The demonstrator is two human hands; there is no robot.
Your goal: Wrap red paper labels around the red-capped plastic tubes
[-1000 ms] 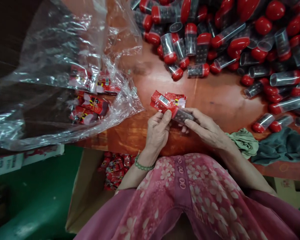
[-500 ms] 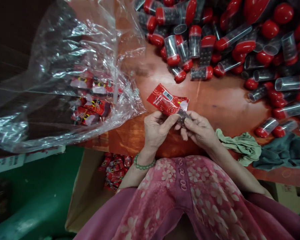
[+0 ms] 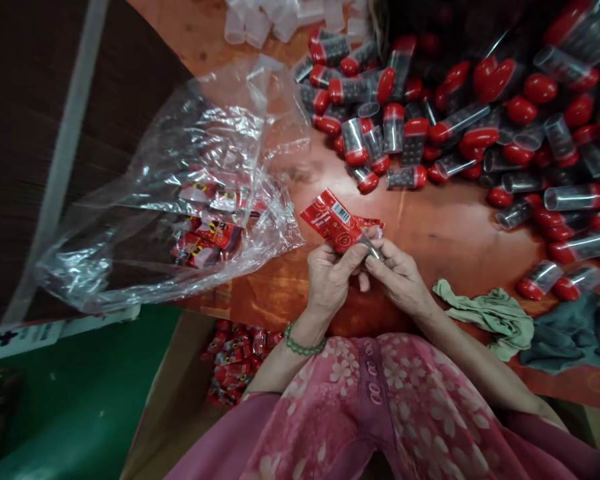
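Between my two hands is a red printed packet (image 3: 334, 220) with a white barcode label, its wide end pointing up and left. My left hand (image 3: 329, 283) pinches its lower edge with the thumb on top. My right hand (image 3: 399, 277) grips a small dark, clear-looking end (image 3: 373, 249) at the packet's lower right. The fingers of both hands nearly meet there and hide part of it. More red printed material shows behind the fingertips; whether it belongs to the same packet I cannot tell.
At left lies a clear plastic bag (image 3: 145, 220) with several red packets (image 3: 207, 240) inside. Many red-capped clear tubes (image 3: 403, 177) cover the far right. Beside my right forearm are a green cloth (image 3: 490, 313) and a dark cloth (image 3: 575, 330). Below the table edge, a cardboard box (image 3: 167, 393) holds red packets.
The view has shifted, so white translucent pieces now show at the top. Less of the packet's dark end is visible between my fingers. Both hands keep their grip.
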